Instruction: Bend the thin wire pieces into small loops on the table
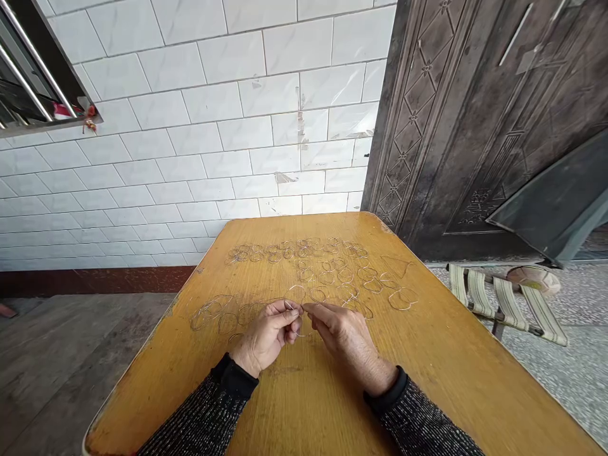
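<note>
Speckled black knit sleeves [194, 415] lead to the left hand [268, 332] and right hand [344, 332], fingertips pinched together on thin wire [289, 305]. Rounded wire loops [401, 309] dot the wood-grained table [299, 411].

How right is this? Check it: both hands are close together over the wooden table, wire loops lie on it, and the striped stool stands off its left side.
Wrong side: in the head view, the striped stool stands off the right side of the wooden table, not the left. The left hand and right hand are close together over it, with wire loops lying there.
</note>
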Tool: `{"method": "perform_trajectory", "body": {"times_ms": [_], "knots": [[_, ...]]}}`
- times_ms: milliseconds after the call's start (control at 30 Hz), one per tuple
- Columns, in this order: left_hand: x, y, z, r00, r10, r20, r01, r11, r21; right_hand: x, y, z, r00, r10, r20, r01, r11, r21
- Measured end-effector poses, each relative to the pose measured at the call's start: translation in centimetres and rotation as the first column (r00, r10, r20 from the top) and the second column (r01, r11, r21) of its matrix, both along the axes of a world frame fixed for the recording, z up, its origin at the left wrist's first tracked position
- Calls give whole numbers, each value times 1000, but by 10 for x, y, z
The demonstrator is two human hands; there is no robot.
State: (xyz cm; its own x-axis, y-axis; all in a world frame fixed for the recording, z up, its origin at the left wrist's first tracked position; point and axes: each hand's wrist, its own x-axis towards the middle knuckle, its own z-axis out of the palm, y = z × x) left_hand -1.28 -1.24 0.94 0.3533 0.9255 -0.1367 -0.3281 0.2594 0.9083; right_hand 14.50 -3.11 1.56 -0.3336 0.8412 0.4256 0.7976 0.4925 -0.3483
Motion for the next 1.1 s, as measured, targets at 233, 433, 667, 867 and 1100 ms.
{"method": "perform_trajectory", "body": {"times_ms": [233,433,667,867,1100], "knots": [[3,-1,-2,954,136,-266,-64,962,264,-1,0,-1,984,-81,157,63,991,115],[4,-1,-4,907,235,-349,-87,917,390,-1,1,-4,974,-88,209,55,986,156],[3,0,-5,892,268,-364,-91,895,437,-1,0,-5,966,-72,248,28,984,175],[4,-2,0,872,268,-409,-41,874,484,-2,1,-6,974,-93,209,58,984,168],[5,-2,-2,888,239,-392,-42,892,450,-1,2,-7,965,-87,248,43,983,177]]}}
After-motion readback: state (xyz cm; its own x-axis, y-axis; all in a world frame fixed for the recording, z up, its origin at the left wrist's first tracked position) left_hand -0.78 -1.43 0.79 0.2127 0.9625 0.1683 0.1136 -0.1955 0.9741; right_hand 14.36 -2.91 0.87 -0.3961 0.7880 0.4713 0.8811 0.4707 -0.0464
